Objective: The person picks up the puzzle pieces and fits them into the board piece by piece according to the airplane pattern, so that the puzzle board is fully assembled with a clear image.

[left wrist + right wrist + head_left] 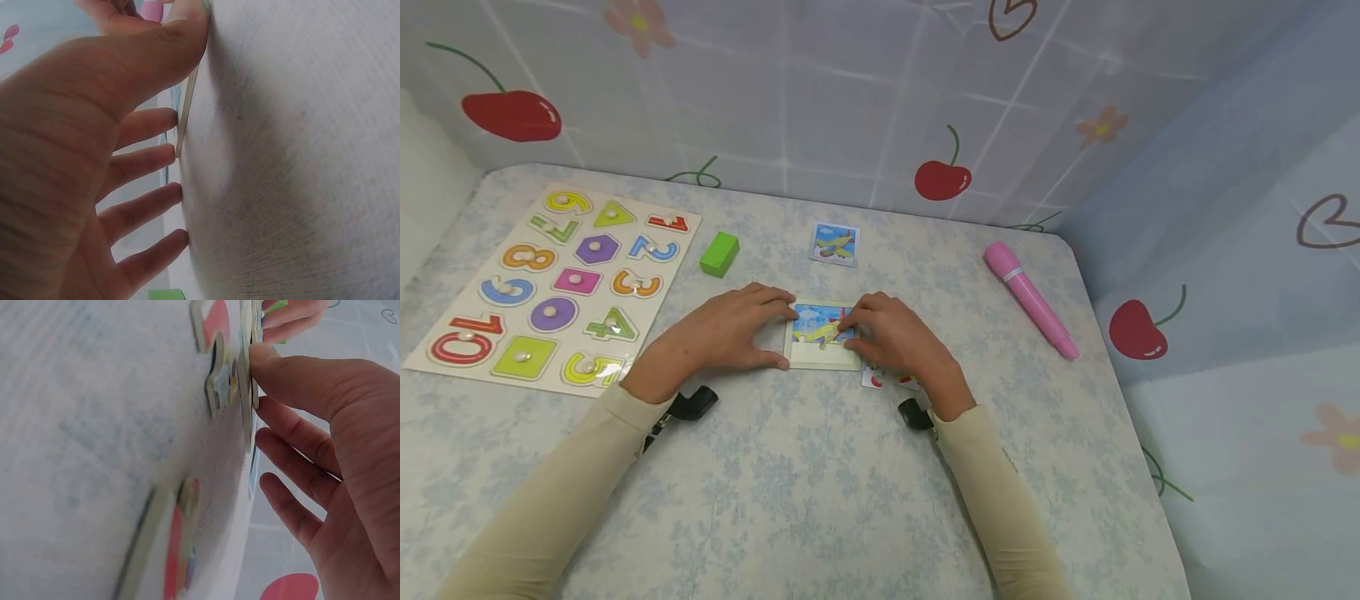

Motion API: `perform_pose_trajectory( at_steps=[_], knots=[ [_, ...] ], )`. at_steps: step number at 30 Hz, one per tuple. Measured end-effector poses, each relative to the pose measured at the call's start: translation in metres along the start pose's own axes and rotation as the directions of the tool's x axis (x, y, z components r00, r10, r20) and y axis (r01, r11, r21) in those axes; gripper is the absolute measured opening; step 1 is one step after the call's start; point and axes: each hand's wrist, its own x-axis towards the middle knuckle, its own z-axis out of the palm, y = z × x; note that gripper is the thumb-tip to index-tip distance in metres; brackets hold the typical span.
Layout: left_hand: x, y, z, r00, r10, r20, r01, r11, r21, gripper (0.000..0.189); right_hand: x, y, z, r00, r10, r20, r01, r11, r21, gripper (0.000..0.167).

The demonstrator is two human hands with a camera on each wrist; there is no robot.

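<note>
Patterned table [820, 483] under everything; number board [566, 250] flat at its left; left hand [718, 333] at the left edge of the tray [820, 360], fingers spread apart, clamped on nothing; right hand [895, 337] over the tray's right side, thumb and index apart, both touching the puzzle [814, 329], other fingers splayed; can't tell if they pinch a piece; pink mic [1030, 298] lies slanted, well apart on the right; tray flat mid-table between the hands, puzzle in it, near strip bare; plane card [835, 243] beyond the tray; green block [719, 255] between board and card; loose pieces [872, 377] by the tray, partly under the right hand.
</note>
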Motion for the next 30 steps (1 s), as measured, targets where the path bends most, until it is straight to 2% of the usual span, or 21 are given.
perform_pose_trajectory(
  at_steps=[15,24,30],
  knots=[
    [-0.001,0.002,-0.001,1.000,0.008,-0.007,-0.008,1.000,0.009,0.076,0.000,0.001,-0.001,0.999,0.036,0.028,-0.036,0.999,0.003,0.024],
    [0.000,0.001,-0.001,1.000,0.012,-0.009,-0.012,1.000,0.011,0.076,-0.008,0.005,-0.013,0.997,0.077,0.019,-0.078,0.996,0.043,0.023],
    [0.000,0.001,-0.002,1.000,0.011,-0.005,-0.011,1.000,0.003,0.075,-0.016,0.006,-0.018,0.994,0.095,0.049,-0.098,0.994,0.054,0.024]
  ],
)
